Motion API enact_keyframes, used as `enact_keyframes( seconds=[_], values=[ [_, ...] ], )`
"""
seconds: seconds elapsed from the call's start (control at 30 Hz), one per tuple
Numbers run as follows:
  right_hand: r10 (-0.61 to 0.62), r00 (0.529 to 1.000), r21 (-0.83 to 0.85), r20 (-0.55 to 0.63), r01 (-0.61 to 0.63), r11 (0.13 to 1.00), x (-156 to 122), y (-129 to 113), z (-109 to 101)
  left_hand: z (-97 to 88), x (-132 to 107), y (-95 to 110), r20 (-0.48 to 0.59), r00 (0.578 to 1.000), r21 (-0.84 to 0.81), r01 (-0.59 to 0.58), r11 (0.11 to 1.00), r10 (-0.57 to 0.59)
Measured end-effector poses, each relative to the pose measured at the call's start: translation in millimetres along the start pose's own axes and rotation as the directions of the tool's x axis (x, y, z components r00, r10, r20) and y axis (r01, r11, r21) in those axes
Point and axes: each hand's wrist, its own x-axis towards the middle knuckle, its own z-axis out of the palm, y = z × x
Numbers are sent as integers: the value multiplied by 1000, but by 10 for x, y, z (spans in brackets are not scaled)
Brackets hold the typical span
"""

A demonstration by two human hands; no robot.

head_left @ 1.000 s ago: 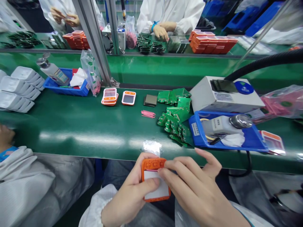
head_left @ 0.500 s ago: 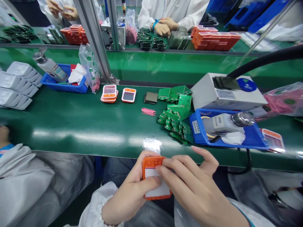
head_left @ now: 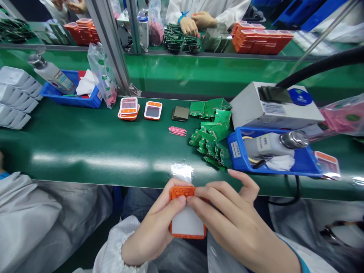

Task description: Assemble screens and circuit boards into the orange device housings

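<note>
An orange plastic casing [head_left: 187, 236] with a white panel [head_left: 188, 221] inside is held over my lap, just below the table edge. My left hand [head_left: 159, 223] grips its left side, the thumb pressing near the top of the panel. My right hand [head_left: 230, 216] has its thumb and index finger pinched at the casing's upper right edge, little finger raised. Whether a small part sits between those fingertips is hidden. Ahead on the table are pink strips [head_left: 178, 131], dark square plates [head_left: 180, 113] and green circuit boards [head_left: 212, 132].
Orange-and-white framed cases [head_left: 128, 108] and a single one [head_left: 153, 110] stand at the back. A blue tray [head_left: 239, 167] with a bottle is at right, before a white box [head_left: 247, 110]. Another blue tray [head_left: 57, 99] and white trays [head_left: 14, 98] are left. Co-workers sit opposite and at left.
My left thumb has slid up from the middle of the white panel to its top edge. The right hand stays at the upper right edge. The view has shifted slightly.
</note>
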Motion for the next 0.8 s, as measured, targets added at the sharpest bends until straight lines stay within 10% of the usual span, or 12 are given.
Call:
enact_keyframes(
  seconds=[0.67, 0.8],
  values=[
    [31, 999, 78, 31, -33, 996, -21, 184, -32, -45, 46, 41, -61, 998, 63, 3, 998, 0],
    [150, 982, 16, -114, -149, 989, -94, 437, 75, -70, 65, 70, -39, 999, 22, 33, 999, -32]
  ],
)
